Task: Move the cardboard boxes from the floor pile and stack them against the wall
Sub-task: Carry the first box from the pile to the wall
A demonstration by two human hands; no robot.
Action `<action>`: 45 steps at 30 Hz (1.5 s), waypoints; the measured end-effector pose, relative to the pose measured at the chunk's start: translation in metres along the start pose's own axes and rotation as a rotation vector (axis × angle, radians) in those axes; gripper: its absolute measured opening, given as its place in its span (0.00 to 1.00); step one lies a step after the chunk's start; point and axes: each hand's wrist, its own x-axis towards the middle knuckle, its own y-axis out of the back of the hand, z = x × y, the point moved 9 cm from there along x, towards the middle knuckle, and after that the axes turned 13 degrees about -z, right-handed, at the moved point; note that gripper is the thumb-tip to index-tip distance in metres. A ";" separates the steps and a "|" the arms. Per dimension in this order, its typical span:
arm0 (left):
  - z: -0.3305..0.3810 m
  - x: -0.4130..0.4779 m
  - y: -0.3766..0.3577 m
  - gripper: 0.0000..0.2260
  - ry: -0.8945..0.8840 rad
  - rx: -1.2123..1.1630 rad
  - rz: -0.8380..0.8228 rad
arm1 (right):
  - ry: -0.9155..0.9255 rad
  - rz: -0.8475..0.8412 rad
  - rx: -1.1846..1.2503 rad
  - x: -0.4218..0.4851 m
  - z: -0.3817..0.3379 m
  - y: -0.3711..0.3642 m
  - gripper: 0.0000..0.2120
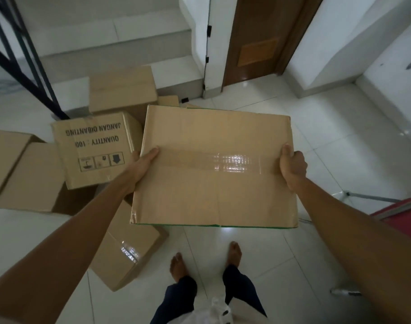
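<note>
A single wide-angle head camera looks forward and steeply down from standing height, close above the carried box, with the wearer's feet at bottom edge and a door at top.

Most fingers of the left hand and right hand disappear round the sides of the carried box. It also covers most of a small box beyond it. The leftmost box is cut off by the edge, and the icons on the printed box are too tiny to make out.
</note>
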 end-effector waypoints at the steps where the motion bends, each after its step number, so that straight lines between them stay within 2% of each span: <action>1: 0.003 -0.003 0.003 0.35 0.003 0.002 -0.005 | 0.011 0.014 0.005 -0.007 -0.002 0.003 0.31; 7: 0.033 -0.010 0.007 0.29 -0.043 0.125 -0.081 | -0.017 0.100 -0.015 -0.046 0.000 0.016 0.33; 18: 0.066 -0.031 -0.078 0.21 -0.138 0.336 -0.263 | -0.212 0.289 0.079 -0.114 0.098 0.073 0.36; 24: 0.056 -0.057 -0.128 0.29 -0.169 0.455 -0.364 | -0.284 0.370 0.171 -0.166 0.160 0.104 0.36; 35: 0.026 -0.129 -0.220 0.14 -0.292 0.674 -0.603 | -0.400 0.475 0.351 -0.307 0.274 0.116 0.37; 45: -0.001 -0.173 -0.302 0.20 -0.346 0.926 -0.924 | -0.715 0.746 0.520 -0.452 0.345 0.081 0.37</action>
